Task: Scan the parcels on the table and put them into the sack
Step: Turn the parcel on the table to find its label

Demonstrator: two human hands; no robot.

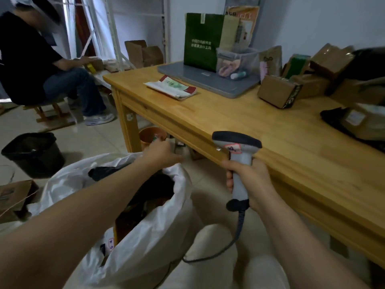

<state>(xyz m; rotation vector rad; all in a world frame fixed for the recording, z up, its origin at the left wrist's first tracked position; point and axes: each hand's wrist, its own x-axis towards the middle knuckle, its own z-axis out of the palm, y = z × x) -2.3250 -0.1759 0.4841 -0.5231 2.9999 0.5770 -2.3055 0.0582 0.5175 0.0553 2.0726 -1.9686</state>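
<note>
A white sack stands open on the floor at lower left, with dark and brown parcels inside. My left hand reaches over the sack's far rim, fingers spread, holding nothing. My right hand grips a grey barcode scanner upright beside the front edge of the wooden table; its cable hangs down to my lap. Brown cardboard parcels are piled at the table's right, along with a flat parcel with a white label on a black bag.
On the table lie a grey laptop, a green paper bag, a clear plastic box and a red-white envelope. A seated person is at far left. A black bin and an orange bucket stand on the floor.
</note>
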